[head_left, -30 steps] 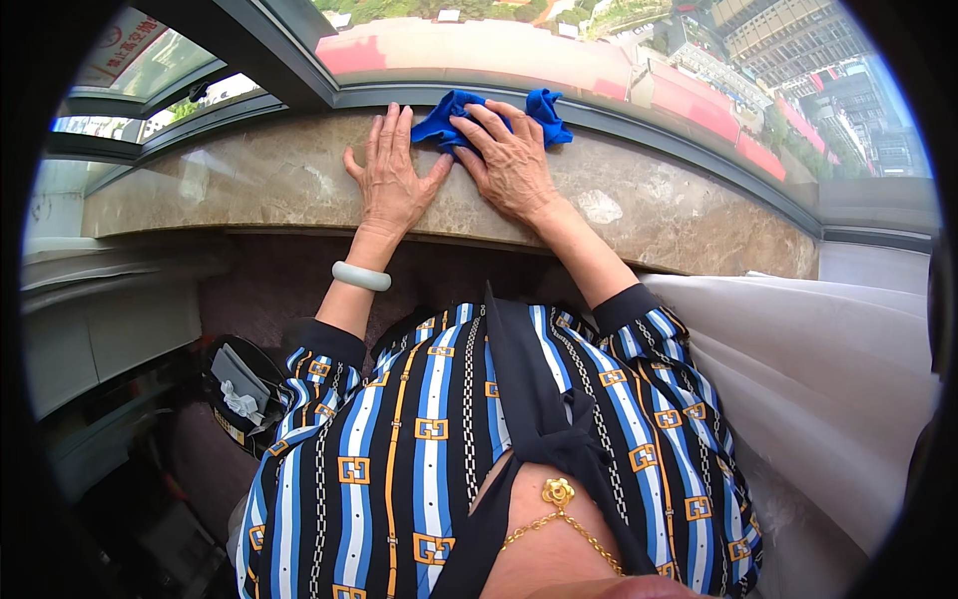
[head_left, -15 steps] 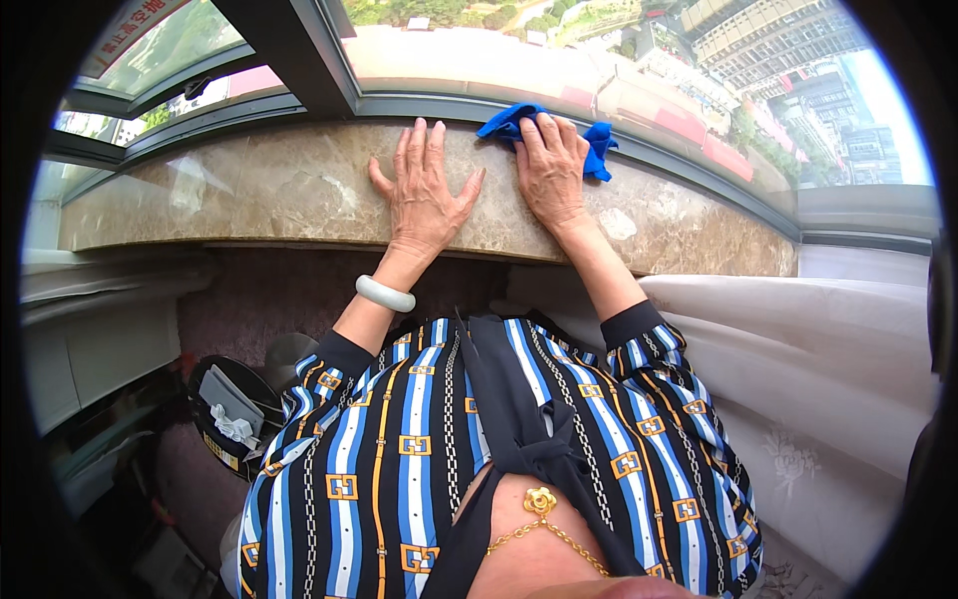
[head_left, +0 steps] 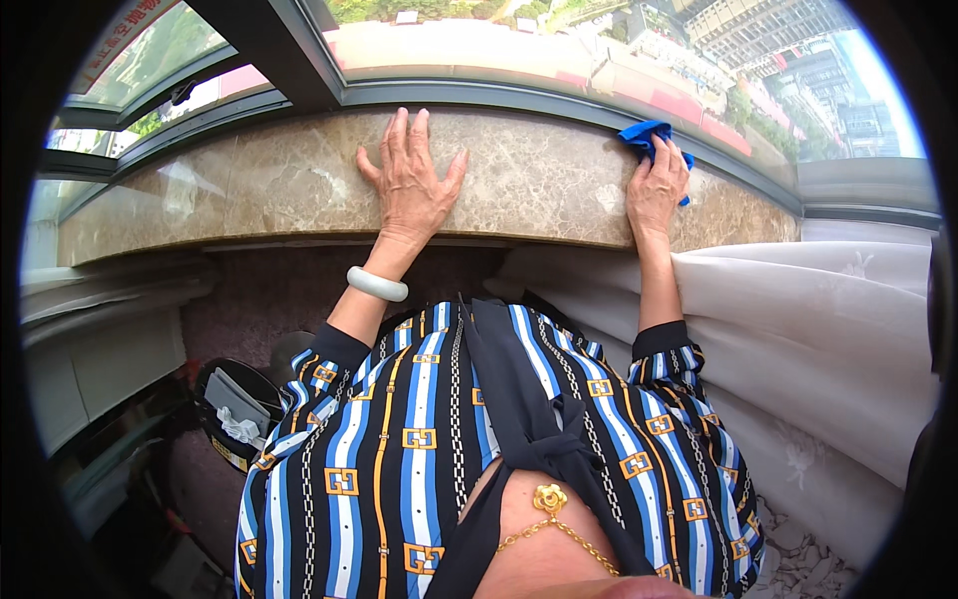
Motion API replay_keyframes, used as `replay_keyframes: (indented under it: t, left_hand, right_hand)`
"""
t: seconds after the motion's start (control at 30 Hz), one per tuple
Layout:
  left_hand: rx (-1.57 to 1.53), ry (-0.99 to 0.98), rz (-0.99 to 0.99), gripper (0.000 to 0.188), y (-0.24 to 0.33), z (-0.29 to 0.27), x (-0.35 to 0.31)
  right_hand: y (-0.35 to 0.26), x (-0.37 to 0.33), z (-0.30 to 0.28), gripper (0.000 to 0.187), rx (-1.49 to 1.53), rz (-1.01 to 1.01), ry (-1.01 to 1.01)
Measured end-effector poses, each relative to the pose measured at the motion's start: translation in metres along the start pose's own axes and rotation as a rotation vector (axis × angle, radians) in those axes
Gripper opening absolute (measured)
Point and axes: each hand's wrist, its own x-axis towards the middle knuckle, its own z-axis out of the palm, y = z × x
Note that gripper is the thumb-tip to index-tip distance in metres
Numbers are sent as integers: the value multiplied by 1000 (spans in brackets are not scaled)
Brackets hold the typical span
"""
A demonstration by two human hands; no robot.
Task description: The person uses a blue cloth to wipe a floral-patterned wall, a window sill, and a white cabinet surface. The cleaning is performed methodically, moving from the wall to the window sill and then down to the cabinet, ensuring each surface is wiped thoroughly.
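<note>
A blue cloth [head_left: 647, 133] lies bunched under and around the fingers of my right hand [head_left: 658, 190], which presses it on the right part of the brown marble windowsill [head_left: 529, 170], close to the grey window frame. Some of the cloth sticks out past the fingertips and beside the hand. My left hand [head_left: 411, 180] rests flat on the sill, fingers spread, holding nothing. Its fingertips come close to the lower edge of the frame. A pale bangle [head_left: 377, 285] circles my left wrist.
Grey window frame [head_left: 469, 97] runs along the sill's far side, with glass beyond it. White curtains [head_left: 788, 309] hang at the right, against the sill's near edge. A dark bin [head_left: 239, 399] holding crumpled white paper stands on the floor at the lower left.
My right hand has slid the blue cloth to the right along the sill. My left hand stays spread on the stone, nearly in the same spot.
</note>
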Motion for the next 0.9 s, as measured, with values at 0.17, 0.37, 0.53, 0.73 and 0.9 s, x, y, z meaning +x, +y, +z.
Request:
replay_keyframes:
  t: [0.17,0.37,0.53,0.73,0.9]
  left_hand:
    - [-16,16,-3,71,-1,7,-4]
    - [-6,18,4,67,1,16,0]
    - [18,21,-15,68,-6,17,-4]
    - [57,29,8,67,-11,17,-5]
    - [42,24,-1,69,-9,21,-2]
  right_hand:
    - [-36,-4,4,26,2,51,-114]
    - [-177,-13,28,26,473,-362,-185]
    - [-131,-6,11,28,387,-302,-261]
    - [63,1,16,27,-34,178,-79]
    - [117,12,22,30,-198,338,-119]
